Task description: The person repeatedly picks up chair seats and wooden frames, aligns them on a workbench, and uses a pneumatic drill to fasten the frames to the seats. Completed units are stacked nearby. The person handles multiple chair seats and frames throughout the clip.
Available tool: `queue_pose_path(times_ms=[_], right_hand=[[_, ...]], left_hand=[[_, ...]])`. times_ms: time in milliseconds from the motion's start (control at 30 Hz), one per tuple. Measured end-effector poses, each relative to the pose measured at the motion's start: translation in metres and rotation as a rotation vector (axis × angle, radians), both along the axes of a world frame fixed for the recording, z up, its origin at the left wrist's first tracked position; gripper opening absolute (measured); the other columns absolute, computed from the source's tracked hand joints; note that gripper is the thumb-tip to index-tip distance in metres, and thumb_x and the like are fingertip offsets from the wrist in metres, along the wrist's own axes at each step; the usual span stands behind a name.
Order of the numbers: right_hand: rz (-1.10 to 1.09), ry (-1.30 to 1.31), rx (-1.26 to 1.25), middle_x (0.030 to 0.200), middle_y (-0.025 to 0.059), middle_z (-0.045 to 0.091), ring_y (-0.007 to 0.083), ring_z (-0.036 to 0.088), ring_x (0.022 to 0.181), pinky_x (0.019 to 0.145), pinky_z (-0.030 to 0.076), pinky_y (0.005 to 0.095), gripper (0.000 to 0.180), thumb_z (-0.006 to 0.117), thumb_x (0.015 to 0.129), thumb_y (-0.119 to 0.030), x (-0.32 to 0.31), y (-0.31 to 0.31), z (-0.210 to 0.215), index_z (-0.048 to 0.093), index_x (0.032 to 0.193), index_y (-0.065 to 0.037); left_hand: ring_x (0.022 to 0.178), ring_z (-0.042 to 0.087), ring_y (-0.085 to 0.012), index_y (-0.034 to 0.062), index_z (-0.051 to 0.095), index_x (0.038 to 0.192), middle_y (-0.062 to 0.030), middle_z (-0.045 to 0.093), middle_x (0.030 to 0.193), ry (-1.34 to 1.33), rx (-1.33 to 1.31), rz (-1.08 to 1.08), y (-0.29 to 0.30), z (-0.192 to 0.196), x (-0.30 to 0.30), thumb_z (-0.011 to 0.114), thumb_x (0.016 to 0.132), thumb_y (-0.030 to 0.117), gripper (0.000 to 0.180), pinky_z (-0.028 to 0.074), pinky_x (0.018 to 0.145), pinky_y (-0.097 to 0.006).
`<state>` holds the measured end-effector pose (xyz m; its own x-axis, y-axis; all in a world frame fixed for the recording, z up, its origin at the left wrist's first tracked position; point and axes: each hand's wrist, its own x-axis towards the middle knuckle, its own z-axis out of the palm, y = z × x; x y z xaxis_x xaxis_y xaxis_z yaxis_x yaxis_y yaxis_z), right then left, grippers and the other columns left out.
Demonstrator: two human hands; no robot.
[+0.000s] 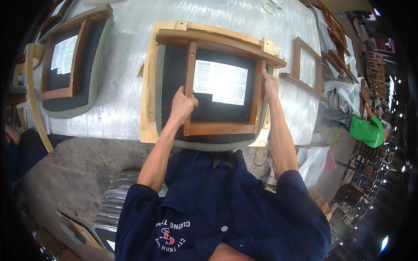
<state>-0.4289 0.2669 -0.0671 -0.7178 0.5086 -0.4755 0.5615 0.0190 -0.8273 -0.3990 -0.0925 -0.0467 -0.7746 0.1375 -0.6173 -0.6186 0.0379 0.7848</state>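
Observation:
A brown wooden seat frame (222, 129) lies on the black underside of an upturned seat cushion (176, 65) with grey-green fabric edges. White printed labels (226, 80) are on the black underside, inside the frame. My left hand (183, 104) is closed around the frame's left rail. At the right rail, near the long back bar, my right hand (271, 85) grips with the thumb on top; its other fingers are mostly hidden. Beneath the cushion is a pale wooden jig (149, 100) with raised blocks.
The plastic-wrapped table (122, 78) carries another cushion with a frame (76, 65) at left and a bare brown frame (297, 65) at right. A tape roll (268, 7) lies at the back. Wrapped cushions (117, 195) are stacked below. A person in green (368, 130) stands far right.

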Motion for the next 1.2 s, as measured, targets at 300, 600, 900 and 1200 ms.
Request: queue_pose_path(times_ms=[300, 600, 900, 1200], right_hand=[[-0.087, -0.095, 0.120, 0.120, 0.0162, 0.069, 0.0235, 0.062, 0.111, 0.096, 0.047, 0.0385, 0.056, 0.071, 0.093, -0.038, -0.004, -0.013, 0.004, 0.065, 0.126, 0.007], [0.418, 0.099, 1.160, 0.109, 0.0277, 0.068, 0.0460, 0.066, 0.097, 0.088, 0.051, 0.0490, 0.065, 0.065, 0.093, -0.026, 0.011, -0.045, -0.011, 0.041, 0.146, 0.003], [0.520, -0.093, 1.083, 0.083, 0.0237, 0.068, 0.0409, 0.068, 0.069, 0.061, 0.054, 0.0483, 0.065, 0.058, 0.098, -0.022, 0.042, -0.054, 0.007, 0.032, 0.156, -0.011], [0.331, 0.044, 1.161, 0.070, 0.0188, 0.068, 0.0400, 0.067, 0.063, 0.058, 0.053, 0.0470, 0.068, 0.065, 0.093, -0.025, 0.021, -0.060, -0.006, 0.037, 0.153, -0.010]], left_hand=[[0.089, 0.063, -0.0268, 0.0001, 0.054, 0.129, -0.0135, 0.061, 0.107, 0.551, -0.933, -0.235, -0.009, -0.001, -0.003, 0.071, 0.080, 0.023, 0.057, 0.053, 0.076, -0.037], [0.099, 0.063, -0.0369, -0.0030, 0.056, 0.132, -0.0190, 0.060, 0.111, 0.639, -0.921, -0.254, -0.001, 0.002, 0.004, 0.062, 0.097, 0.028, 0.047, 0.055, 0.082, -0.047], [0.088, 0.065, -0.0380, -0.0024, 0.063, 0.119, -0.0177, 0.062, 0.098, 0.726, -0.829, -0.176, -0.003, -0.014, -0.001, 0.065, 0.095, 0.025, 0.036, 0.053, 0.076, -0.046], [0.090, 0.063, -0.0439, -0.0046, 0.066, 0.100, -0.0219, 0.062, 0.097, 0.700, -0.844, -0.193, 0.002, -0.022, -0.047, 0.064, 0.096, 0.031, 0.036, 0.051, 0.079, -0.049]])
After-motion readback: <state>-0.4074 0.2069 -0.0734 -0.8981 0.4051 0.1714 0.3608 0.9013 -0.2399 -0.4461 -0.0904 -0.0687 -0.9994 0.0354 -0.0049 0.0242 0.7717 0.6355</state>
